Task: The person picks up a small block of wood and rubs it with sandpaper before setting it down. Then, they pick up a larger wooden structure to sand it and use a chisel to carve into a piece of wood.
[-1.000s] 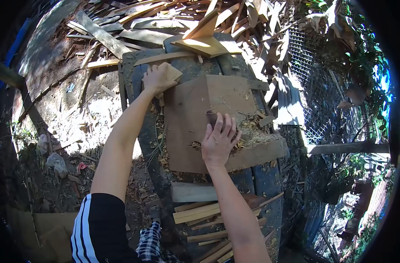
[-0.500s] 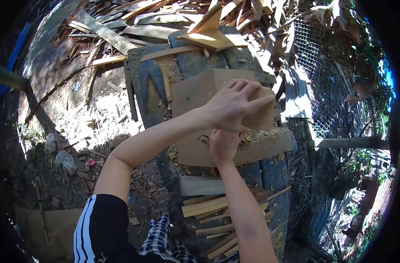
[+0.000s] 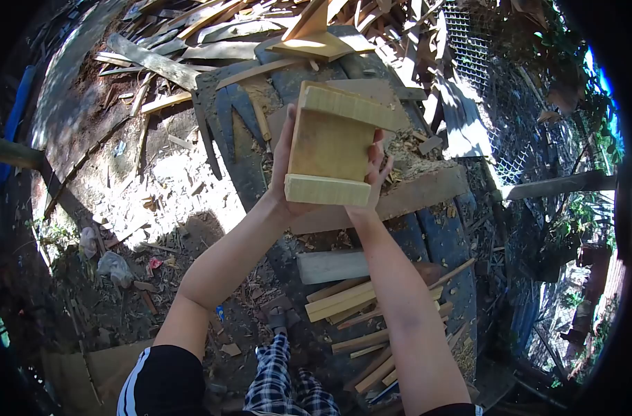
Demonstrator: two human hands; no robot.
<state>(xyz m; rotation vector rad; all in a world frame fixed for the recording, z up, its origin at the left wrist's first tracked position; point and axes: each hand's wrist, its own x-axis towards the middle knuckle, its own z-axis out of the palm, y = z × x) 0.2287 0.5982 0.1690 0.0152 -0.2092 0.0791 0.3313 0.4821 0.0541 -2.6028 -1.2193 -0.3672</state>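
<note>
A three-sided wooden piece (image 3: 331, 144), a flat panel with a raised light-wood strip along its top and bottom edges, is held up between my two hands in the head view. Against its left side, my left hand (image 3: 281, 163) is wrapped with the thumb pointing up; its other fingers are hidden behind. My right hand (image 3: 373, 182) grips the right side, its fingertips showing at that edge. Under and behind the piece, a brown plank (image 3: 416, 200) lies across a dark slatted bench (image 3: 461, 229) strewn with shavings.
Cut wood strips (image 3: 343, 303) and a grey wood block (image 3: 332, 266) lie on the bench's near part. An angled wooden assembly (image 3: 314, 43) sits at its far end, before a heap of scrap wood (image 3: 226, 31). Wire mesh (image 3: 465, 41) stands at right.
The wooden piece has been turned so its channelled face shows, and it now sits further left. My left hand has moved from over it to its left side; my right hand is at its right.
</note>
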